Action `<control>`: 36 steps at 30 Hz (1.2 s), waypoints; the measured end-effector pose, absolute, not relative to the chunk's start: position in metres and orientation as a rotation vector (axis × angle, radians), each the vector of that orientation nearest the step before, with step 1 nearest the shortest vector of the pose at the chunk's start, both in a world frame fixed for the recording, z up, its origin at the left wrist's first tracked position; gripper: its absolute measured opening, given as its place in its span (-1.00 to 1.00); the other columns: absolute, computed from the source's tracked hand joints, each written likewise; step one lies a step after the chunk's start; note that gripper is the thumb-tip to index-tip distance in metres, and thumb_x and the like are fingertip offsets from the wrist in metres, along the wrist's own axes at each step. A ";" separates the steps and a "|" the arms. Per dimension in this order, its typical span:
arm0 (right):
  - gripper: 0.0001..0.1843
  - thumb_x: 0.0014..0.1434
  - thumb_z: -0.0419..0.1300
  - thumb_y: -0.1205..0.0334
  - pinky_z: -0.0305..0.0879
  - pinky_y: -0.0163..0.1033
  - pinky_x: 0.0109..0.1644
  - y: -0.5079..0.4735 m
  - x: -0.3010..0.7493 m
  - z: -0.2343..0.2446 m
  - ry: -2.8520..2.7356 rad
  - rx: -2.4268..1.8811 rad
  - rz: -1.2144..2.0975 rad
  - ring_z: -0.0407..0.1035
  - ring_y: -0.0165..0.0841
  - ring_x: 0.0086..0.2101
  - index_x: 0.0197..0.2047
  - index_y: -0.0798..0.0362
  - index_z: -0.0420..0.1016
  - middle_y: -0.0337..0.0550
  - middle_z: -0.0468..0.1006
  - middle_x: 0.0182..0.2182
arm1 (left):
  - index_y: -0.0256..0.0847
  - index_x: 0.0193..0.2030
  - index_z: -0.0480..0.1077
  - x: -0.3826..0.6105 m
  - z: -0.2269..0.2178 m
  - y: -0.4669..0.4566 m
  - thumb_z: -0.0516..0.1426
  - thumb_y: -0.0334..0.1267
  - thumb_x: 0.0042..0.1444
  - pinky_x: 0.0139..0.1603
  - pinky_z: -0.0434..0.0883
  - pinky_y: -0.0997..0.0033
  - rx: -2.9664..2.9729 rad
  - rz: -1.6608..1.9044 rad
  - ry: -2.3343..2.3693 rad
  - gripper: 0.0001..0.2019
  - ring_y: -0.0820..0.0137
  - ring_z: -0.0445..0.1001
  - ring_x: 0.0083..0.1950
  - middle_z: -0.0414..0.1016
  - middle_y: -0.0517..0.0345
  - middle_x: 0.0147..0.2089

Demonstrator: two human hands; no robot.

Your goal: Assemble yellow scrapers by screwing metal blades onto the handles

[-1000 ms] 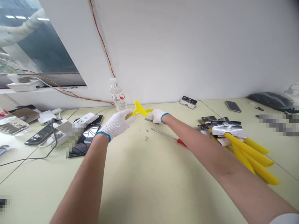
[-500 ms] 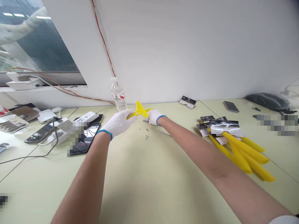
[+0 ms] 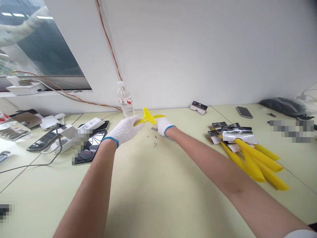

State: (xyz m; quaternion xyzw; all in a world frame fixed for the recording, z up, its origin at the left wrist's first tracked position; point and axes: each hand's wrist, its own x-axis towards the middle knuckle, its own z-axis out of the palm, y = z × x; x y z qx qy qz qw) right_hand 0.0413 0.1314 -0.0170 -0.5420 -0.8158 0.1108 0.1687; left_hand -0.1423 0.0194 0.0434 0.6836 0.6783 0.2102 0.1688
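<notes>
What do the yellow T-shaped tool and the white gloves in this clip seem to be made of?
The yellow T-shaped tool looks like moulded plastic: opaque, one even colour, slightly glossy. The white gloves look like knitted fabric, probably cotton, though the fibre can't be confirmed: matte, with a visible coarse knit and blue-edged cuffs.

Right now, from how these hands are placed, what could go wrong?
The blade poking from the right hand could slip and nick the left hand. A fumble might also scatter the small screws just below, or knock the plastic bottle behind the yellow scraper.
</notes>
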 end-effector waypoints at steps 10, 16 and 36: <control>-0.41 0.14 -0.02 -0.12 0.23 -0.63 -0.01 0.120 0.061 0.013 -2.611 -1.636 0.467 0.51 -0.43 0.00 -0.44 0.20 0.62 0.13 0.56 -0.27 | -0.08 0.12 0.53 -0.144 0.040 0.021 0.07 0.11 0.27 -0.32 0.31 0.40 1.953 0.646 1.915 -0.55 0.28 0.49 -0.28 0.61 0.07 -0.18; -0.33 0.19 -0.07 -0.16 0.31 -0.58 0.07 0.111 0.108 0.030 -2.531 -1.595 0.449 0.52 -0.44 -0.01 -0.08 0.10 0.72 0.04 0.58 -0.16 | -0.03 0.22 0.51 -0.137 0.038 0.022 0.04 0.12 0.31 -0.28 0.36 0.37 1.959 0.656 1.850 -0.51 0.26 0.54 -0.23 0.63 0.02 -0.05; -0.29 0.30 -0.22 -0.24 0.34 -0.45 0.03 0.068 0.132 0.014 -2.283 -1.412 0.358 0.38 -0.32 0.19 -0.20 -0.03 0.68 0.09 0.54 -0.10 | -0.15 -0.28 0.36 -0.068 0.024 0.020 0.18 0.10 0.19 -0.39 0.38 0.40 1.601 0.907 1.568 -0.67 0.39 0.37 -0.48 0.36 0.20 -0.52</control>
